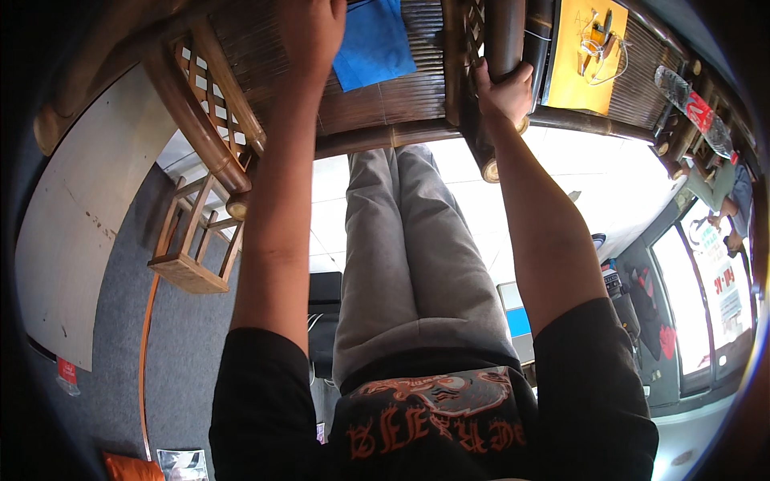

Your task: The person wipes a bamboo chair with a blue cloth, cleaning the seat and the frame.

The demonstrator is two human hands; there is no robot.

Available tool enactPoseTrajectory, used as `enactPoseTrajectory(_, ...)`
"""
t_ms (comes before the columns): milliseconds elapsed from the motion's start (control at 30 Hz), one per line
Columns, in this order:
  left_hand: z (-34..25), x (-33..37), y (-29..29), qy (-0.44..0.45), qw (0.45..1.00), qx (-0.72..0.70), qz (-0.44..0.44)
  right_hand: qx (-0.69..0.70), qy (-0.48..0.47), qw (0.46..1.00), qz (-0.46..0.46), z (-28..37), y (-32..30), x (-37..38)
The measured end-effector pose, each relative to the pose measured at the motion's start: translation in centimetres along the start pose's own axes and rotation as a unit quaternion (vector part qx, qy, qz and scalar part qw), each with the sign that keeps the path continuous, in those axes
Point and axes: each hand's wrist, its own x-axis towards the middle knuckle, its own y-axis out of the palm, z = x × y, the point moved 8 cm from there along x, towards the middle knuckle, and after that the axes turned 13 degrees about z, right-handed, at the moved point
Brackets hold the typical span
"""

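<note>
My right hand [508,96] is closed round a thick dark bamboo armrest [504,40], its thumb on the left side and its fingers on the right. The armrest belongs to a brown bamboo seat [377,112] with a slatted surface. At the top edge, my left hand [313,28] is over the slats beside a flat blue cloth [373,44]. The frame cuts off its fingers, so whether it grips anything is hidden. The cloth lies just right of my left wrist.
Right of the armrest, a yellow sheet [573,84] carries a white cable [597,68] and small tools. A clear bottle with a red label [696,112] lies farther right, near another person [726,200]. At left are a wooden stool [192,268] and a pale panel [72,240].
</note>
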Motion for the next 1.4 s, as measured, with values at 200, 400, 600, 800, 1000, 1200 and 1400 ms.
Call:
enactPoseTrajectory(200, -0.8, -6.3, 8.4, -0.101, 0.993, -0.058, 0.019, 0.024, -0.014, 1.0, 0.004, 0.3, -0.1, 0.0)
enactPoseTrajectory(400, -3.4, -9.6, 15.1, -0.151, 0.974, -0.045, 0.164, 0.017, 0.003, 0.999, 0.027, 0.6, 0.1, -0.1)
enactPoseTrajectory(600, -3.8, -6.5, 16.5, -0.152, 0.978, -0.053, 0.135, 0.015, 0.008, 1.0, 0.025, 0.1, -0.1, 0.0)
enactPoseTrajectory(800, -2.6, -6.6, 18.5, -0.215, 0.969, 0.004, 0.121, 0.025, 0.007, 0.999, 0.037, 0.0, 0.1, 0.0)
enactPoseTrajectory(1000, -0.4, -7.7, 17.0, -0.188, 0.954, -0.234, 0.029, 0.015, -0.005, 0.999, 0.035, -0.3, -0.2, -0.1)
enactPoseTrajectory(1200, 9.7, -10.2, 10.1, -0.33, 0.816, -0.407, -0.245, 0.02, 0.01, 0.998, 0.059, -0.5, -0.1, 0.2)
enactPoseTrajectory(1400, 5.8, -3.1, 4.8, -0.078, 0.971, -0.181, -0.135, 0.018, 0.006, 0.998, 0.055, -0.3, 0.0, 0.0)
